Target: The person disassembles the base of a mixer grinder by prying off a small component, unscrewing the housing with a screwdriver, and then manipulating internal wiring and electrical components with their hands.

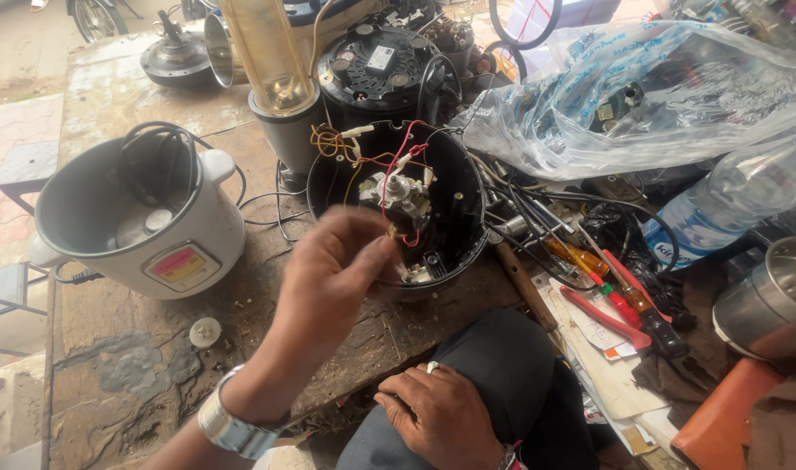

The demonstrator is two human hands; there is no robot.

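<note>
My left hand (333, 278), with a metal watch on its wrist, is raised over the near rim of an opened black mixer base (454, 187). Its motor (398, 193) and red and yellow wires are exposed. The thumb and fingertips pinch a small brass-coloured piece (391, 231) just in front of the motor; the hand is blurred. My right hand (437, 413), wearing a ring, rests flat on my dark-trousered knee (511, 365) and holds nothing.
A white rice cooker (167, 235) with a cable coiled inside stands at the left. A blender jar (272, 61) and another black base (376, 61) stand behind. Screwdrivers and red-handled pliers (602, 300), a plastic bag (676, 87), a water bottle (737, 196) and a steel pot (776, 300) crowd the right.
</note>
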